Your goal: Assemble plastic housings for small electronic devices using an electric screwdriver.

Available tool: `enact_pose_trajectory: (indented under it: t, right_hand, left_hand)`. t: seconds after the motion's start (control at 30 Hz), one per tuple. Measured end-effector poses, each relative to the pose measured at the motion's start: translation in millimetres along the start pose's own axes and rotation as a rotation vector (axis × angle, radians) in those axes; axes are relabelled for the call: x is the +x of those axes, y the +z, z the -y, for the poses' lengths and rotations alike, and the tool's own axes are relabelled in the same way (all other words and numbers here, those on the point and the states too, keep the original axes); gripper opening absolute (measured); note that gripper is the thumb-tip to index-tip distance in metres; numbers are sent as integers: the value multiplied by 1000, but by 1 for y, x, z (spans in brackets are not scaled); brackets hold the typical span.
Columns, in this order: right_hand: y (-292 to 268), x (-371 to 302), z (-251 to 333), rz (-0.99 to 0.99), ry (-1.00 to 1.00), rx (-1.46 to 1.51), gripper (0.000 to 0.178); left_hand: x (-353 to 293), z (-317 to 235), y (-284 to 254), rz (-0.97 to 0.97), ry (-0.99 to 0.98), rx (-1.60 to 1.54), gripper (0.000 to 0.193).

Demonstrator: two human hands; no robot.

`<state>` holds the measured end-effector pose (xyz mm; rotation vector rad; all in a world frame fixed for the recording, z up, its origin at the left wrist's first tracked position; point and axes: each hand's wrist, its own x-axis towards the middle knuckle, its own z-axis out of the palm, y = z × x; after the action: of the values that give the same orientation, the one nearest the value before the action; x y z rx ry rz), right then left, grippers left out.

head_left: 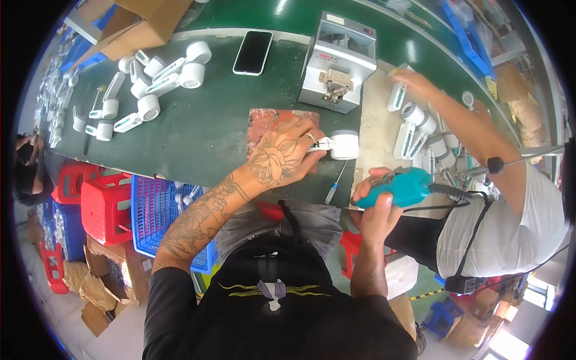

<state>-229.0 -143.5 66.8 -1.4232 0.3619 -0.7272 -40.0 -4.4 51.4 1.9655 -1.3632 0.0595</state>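
Observation:
My left hand (282, 153), at the end of a tattooed forearm, is closed over the slim handle of a white device with a round, drum-shaped head (344, 145). That head sticks out to the right of my fingers. Partly under the hand is a worn red block (261, 123) on the dark green bench. My right hand (378, 213) is wrapped round a teal corded power tool (399, 187), just off the bench's front edge; its working tip cannot be made out. Between the hands lies a small screwdriver (332, 191) with a blue handle.
Similar white devices (148, 108) lie on the left of the bench, and several more (414, 129) on the right, where a co-worker's arm (468, 114) reaches in. A grey metal machine (337, 63) and a phone (252, 53) stand behind. Blue basket (157, 210) and red stools (105, 207) sit lower left.

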Motion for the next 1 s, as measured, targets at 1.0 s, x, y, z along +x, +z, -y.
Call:
enact_pose_trajectory:
  t: [1.0]
  right_hand:
    - [104, 163, -19, 40, -227, -42, 44]
  left_hand:
    - [8, 54, 5, 9, -83, -208, 20]
